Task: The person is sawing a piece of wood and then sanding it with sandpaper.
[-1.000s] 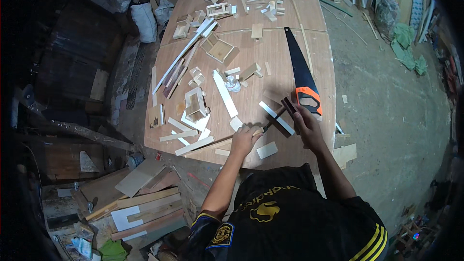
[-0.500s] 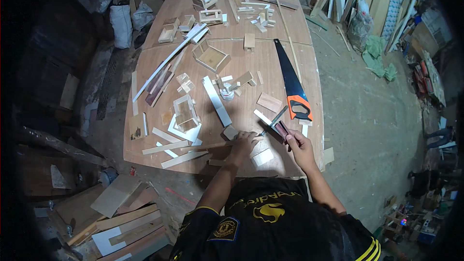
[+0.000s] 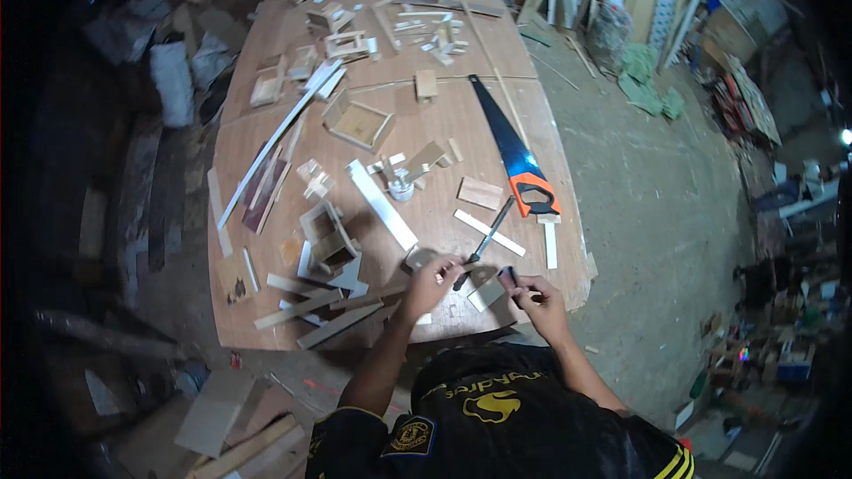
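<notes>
My left hand [image 3: 432,286] is closed over the near part of the table, its fingertips pinching what looks like a small wood strip [image 3: 480,270]. Beside those fingertips lies a slim file-like tool [image 3: 493,229] with a dark handle, pointing away to the right. My right hand [image 3: 541,305] grips a small dark maroon piece [image 3: 508,278], possibly folded sandpaper; the fingers hide part of it. Beyond the hands, a pale strip [image 3: 489,232] lies across the table, passing by the tool. Between the hands sits a pale flat block [image 3: 486,294].
A handsaw [image 3: 518,151] with an orange handle lies at the right. A small glue pot [image 3: 401,186] stands mid-table near a long white strip [image 3: 382,204]. Open wooden boxes [image 3: 358,123] and offcuts cover the left and far parts of the wooden table [image 3: 568,257].
My right hand has lowered toward me with the maroon piece, away from the pale strip and the tool. My left hand has lifted slightly. The whole view has shifted.
</notes>
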Tool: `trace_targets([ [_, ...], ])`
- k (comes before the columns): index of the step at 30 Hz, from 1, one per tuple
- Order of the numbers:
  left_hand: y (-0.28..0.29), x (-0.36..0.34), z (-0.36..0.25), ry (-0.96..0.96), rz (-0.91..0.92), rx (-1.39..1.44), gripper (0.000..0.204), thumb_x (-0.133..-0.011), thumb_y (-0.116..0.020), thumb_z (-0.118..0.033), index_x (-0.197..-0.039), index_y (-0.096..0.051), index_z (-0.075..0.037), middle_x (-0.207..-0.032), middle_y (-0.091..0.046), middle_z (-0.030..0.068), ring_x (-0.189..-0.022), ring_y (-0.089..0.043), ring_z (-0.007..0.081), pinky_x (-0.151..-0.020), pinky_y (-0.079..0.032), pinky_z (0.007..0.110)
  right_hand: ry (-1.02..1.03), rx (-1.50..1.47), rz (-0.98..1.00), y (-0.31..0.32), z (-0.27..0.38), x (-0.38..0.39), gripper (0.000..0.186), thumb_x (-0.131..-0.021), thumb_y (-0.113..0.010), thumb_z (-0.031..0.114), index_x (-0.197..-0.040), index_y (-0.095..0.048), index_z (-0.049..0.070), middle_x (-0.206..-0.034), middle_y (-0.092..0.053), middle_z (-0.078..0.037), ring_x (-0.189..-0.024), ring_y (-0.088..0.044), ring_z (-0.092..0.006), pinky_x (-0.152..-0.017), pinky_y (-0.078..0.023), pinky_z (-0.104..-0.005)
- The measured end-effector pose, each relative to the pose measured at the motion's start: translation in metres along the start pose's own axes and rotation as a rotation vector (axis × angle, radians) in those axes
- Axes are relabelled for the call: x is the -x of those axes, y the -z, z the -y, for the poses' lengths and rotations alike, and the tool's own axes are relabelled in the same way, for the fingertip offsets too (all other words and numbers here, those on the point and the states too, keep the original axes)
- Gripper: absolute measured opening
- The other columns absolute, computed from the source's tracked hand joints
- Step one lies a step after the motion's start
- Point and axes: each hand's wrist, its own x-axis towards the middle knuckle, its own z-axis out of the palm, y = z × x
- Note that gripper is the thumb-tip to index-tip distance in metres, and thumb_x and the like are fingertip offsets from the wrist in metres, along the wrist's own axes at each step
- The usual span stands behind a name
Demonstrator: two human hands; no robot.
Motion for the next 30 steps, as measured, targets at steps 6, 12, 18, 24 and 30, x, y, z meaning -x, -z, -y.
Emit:
trace_targets([
  [6, -0.049, 0.033, -0.044, 0.16, 0.158, 0.24, 0.03, -0.089, -0.069, -0.021, -0.109, -0.058, -0.001, -0.09, -0.067, 0.011, -0.079, -0.064, 0.0153, -0.072, -0.049, 0.028, 0.103, 0.174, 0.071, -0.01, 0.026, 0.012, 0.025, -0.082, -0.072, 0.013, -0.105, -0.072, 0.004, -0.083, -0.064, -0.011, -0.072, -0.059, -0.0166, -0.064, -0.046, -0.029],
  [12, -0.065, 0.042, -0.047, 0.212, 0.259, 0.471, 0.016, -0.093, -0.062, -0.015, -0.098, -0.059, 0.0, -0.086, -0.062, 0.001, -0.073, -0.056, 0.0061, -0.066, -0.048, 0.024, 0.038, 0.045, 0.039, 0.02, -0.008, 0.034, 0.023, -0.086, -0.068, 0.014, -0.104, -0.071, 0.001, -0.085, -0.068, -0.008, -0.076, -0.06, -0.0123, -0.069, -0.046, -0.0266],
  [18, -0.089, 0.024, -0.059, 0.336, 0.761, 0.391, 0.026, -0.092, -0.055, -0.01, -0.114, -0.055, 0.002, -0.096, -0.062, 0.0065, -0.085, -0.06, 0.0123, -0.074, -0.05, 0.026, -0.152, -0.238, -0.051, 0.062, -0.032, 0.083, 0.022, -0.091, -0.063, 0.013, -0.106, -0.07, -0.002, -0.089, -0.069, -0.002, -0.079, -0.059, -0.007, -0.072, -0.047, -0.0232],
  [24, -0.19, 0.042, -0.112, 0.435, 0.982, 0.309, 0.037, -0.086, -0.052, -0.011, -0.121, -0.047, -0.003, -0.101, -0.057, 0.0076, -0.086, -0.059, 0.0134, -0.074, -0.053, 0.029, -0.173, -0.279, -0.3, 0.126, -0.078, 0.161, 0.021, -0.093, -0.061, 0.013, -0.104, -0.069, -0.003, -0.086, -0.067, 0.0, -0.075, -0.056, -0.0059, -0.07, -0.046, -0.0218],
  [30, -0.293, 0.113, -0.135, 0.727, 0.947, 0.57, 0.04, -0.084, -0.04, 0.005, -0.123, -0.042, -0.006, -0.114, -0.052, 0.0121, -0.095, -0.064, 0.0262, -0.083, -0.059, 0.041, -0.073, -0.368, -0.4, 0.191, -0.127, 0.242, 0.021, -0.094, -0.057, 0.012, -0.106, -0.068, -0.001, -0.097, -0.07, -0.009, -0.089, -0.063, -0.0123, -0.08, -0.05, -0.028],
])
